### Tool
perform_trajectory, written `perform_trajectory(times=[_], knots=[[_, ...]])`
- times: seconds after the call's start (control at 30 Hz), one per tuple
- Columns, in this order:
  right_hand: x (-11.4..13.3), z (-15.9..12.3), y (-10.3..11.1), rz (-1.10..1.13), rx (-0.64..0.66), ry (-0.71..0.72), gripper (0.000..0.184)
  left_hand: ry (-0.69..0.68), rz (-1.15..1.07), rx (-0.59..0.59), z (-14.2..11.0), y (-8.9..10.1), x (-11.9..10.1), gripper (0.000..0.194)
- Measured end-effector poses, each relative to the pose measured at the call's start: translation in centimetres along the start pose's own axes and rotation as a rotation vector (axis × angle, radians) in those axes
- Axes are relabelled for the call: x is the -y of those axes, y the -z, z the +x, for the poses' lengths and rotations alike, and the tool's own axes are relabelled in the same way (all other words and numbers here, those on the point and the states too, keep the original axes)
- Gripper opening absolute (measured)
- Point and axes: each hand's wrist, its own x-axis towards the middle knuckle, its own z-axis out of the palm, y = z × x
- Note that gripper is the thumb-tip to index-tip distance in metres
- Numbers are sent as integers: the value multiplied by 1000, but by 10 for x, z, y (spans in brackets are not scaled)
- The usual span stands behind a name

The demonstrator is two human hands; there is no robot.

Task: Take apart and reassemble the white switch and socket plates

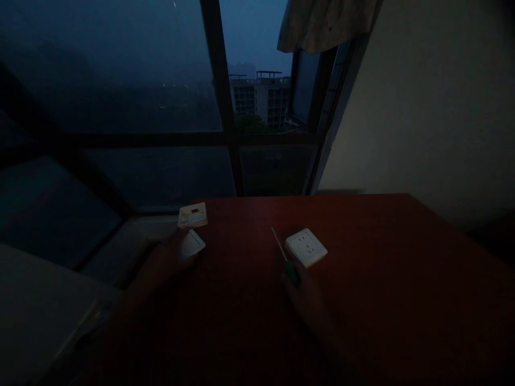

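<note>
At the left side of the table, my left hand [171,256] is closed around a white wall switch [192,242], thumb and fingers at its edges. Just behind it lies a white mounting box [193,215] with a small dark opening. My right hand [306,292] grips a screwdriver by its green handle [292,273]. The thin metal shaft points away from me and slightly left, its tip over the tabletop. Right beside the screwdriver a white wall socket [306,247] lies face up, its slots visible. Dim light hides the details of both hands.
The reddish-brown table [370,246] runs up to a dark-framed window [231,107] at the back. A pale wall [434,107] rises on the right. A short curtain [330,24] hangs at the top. A pale ledge [44,305] lies at the lower left.
</note>
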Motion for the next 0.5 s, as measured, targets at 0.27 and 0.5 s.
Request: perform_trajectory(times=[0.27, 0.5], knots=[[-4, 0, -2, 1, -7, 2, 36, 3, -52, -29, 0, -3, 5, 65], [-3, 1, -2, 5, -19, 6, 33, -58, 68, -76, 0, -8, 15, 65]])
